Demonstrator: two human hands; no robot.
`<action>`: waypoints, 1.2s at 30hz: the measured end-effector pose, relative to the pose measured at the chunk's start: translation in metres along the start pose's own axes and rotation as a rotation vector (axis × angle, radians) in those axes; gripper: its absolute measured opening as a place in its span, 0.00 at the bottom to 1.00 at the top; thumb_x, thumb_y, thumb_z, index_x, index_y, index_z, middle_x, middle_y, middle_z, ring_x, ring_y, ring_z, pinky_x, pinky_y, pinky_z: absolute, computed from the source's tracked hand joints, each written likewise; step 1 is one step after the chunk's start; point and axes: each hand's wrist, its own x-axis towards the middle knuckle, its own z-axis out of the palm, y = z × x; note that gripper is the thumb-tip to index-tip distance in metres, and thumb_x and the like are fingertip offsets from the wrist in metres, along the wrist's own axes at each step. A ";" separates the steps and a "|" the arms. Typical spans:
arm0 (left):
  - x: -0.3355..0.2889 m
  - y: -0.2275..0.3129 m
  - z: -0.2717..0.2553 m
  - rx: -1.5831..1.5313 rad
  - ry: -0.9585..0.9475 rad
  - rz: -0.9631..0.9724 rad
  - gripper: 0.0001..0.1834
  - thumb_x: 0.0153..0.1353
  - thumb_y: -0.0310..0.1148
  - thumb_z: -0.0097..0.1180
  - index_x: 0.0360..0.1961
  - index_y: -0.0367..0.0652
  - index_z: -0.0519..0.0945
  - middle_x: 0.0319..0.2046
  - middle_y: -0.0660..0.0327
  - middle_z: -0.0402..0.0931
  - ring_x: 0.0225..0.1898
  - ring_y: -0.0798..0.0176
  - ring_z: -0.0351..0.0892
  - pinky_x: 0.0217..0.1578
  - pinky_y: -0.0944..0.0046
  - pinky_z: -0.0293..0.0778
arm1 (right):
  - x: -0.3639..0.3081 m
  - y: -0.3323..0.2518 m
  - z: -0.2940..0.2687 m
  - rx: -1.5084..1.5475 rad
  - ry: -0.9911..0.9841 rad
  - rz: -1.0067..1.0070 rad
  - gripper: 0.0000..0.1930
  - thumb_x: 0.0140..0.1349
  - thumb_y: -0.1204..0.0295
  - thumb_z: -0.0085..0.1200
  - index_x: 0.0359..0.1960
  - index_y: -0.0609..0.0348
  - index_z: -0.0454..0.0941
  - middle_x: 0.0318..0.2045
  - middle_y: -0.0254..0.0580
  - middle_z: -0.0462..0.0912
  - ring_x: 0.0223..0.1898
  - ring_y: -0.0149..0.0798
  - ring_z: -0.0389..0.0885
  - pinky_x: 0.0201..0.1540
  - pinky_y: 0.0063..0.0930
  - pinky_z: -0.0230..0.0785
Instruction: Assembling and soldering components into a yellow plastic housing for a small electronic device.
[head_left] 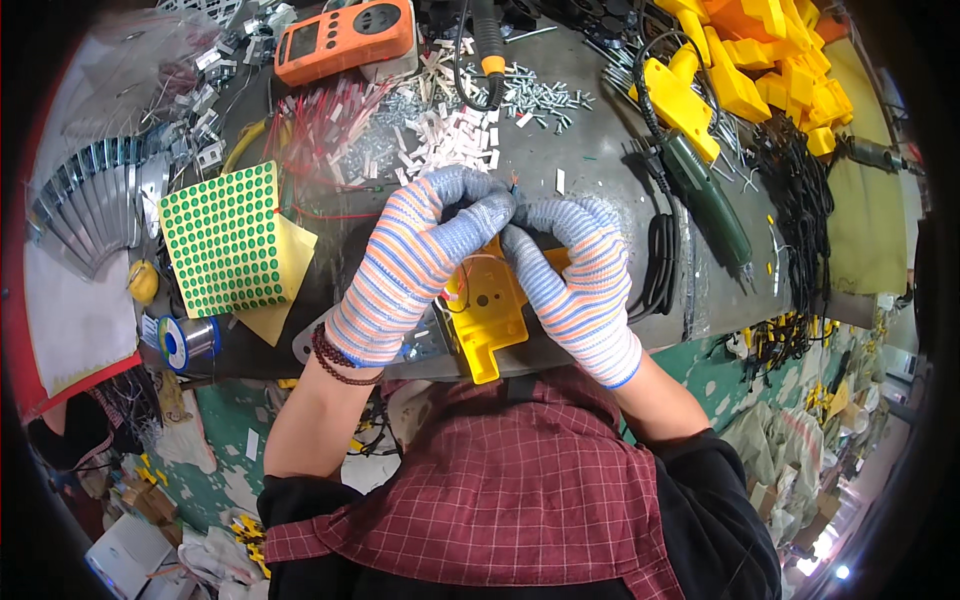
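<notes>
The bench spreads ahead of and to both sides of the two gloved hands. Far ahead and to the right of the right hand is a heap of yellow parts; nearer that hand, on its right, lies a green tool with a pointed metal tip. The left hand has its thumb and fingertips pinched closed on a thin wire, while the right hand's fingertips meet it there (whether they too grip the wire, I cannot tell). Left of the left hand lies a sheet of green dots, with another yellowish sheet under it. Well ahead of the left hand is an orange meter. Between the hands, below their fingertips, sits a yellow casing, partly covered by them. A black handle with a yellow ring lies well ahead of the fingertips. A spool stands low to the left of the left hand, beyond its wrist. Just ahead of the hands are white connectors, then loose screws. The wire's end, smallest of all, pokes up past the joined fingertips.
</notes>
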 end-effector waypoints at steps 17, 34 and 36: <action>-0.001 -0.005 0.007 0.403 -0.021 0.174 0.11 0.61 0.30 0.60 0.44 0.37 0.79 0.36 0.54 0.83 0.36 0.56 0.84 0.41 0.61 0.77 | 0.066 0.011 -0.058 -0.261 -0.335 -0.563 0.13 0.52 0.72 0.58 0.41 0.49 0.81 0.42 0.39 0.81 0.47 0.47 0.78 0.50 0.40 0.68; -0.005 -0.003 0.021 0.899 0.141 0.606 0.08 0.52 0.28 0.63 0.33 0.39 0.79 0.26 0.54 0.79 0.31 0.48 0.79 0.39 0.56 0.76 | 0.065 -0.002 -0.067 0.418 -0.778 0.434 0.07 0.62 0.68 0.51 0.29 0.58 0.74 0.18 0.32 0.69 0.18 0.32 0.71 0.21 0.26 0.62; -0.007 -0.002 0.022 0.688 0.142 0.387 0.07 0.56 0.28 0.62 0.35 0.38 0.80 0.28 0.53 0.81 0.32 0.52 0.81 0.38 0.60 0.77 | 0.063 -0.003 -0.070 0.409 -0.645 0.546 0.09 0.65 0.67 0.49 0.30 0.58 0.75 0.16 0.29 0.68 0.17 0.31 0.71 0.21 0.23 0.61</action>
